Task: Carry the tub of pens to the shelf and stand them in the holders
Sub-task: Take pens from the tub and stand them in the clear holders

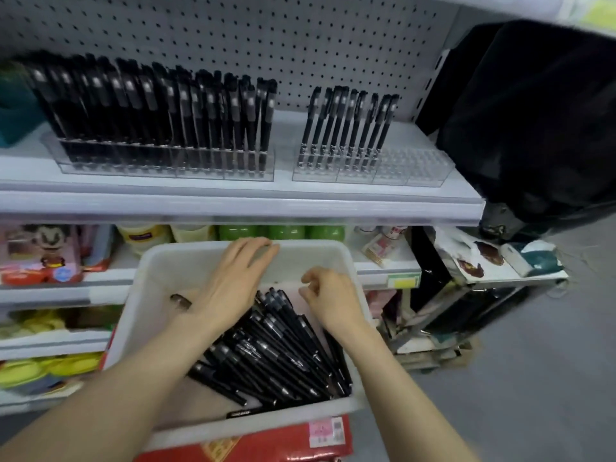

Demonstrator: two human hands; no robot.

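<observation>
- Left hand (230,281) spreads wide over the white plastic tub (133,315); right hand (328,295) curls loosely, holding nothing.
- Long black pens (276,355) lie in it, below the grey shelf (233,201).
- I should pinch a few, caps up, for the half-empty clear plastic holder (410,168).

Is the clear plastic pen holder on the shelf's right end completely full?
No, the right clear plastic holder has empty slots beside its black pens.
</observation>
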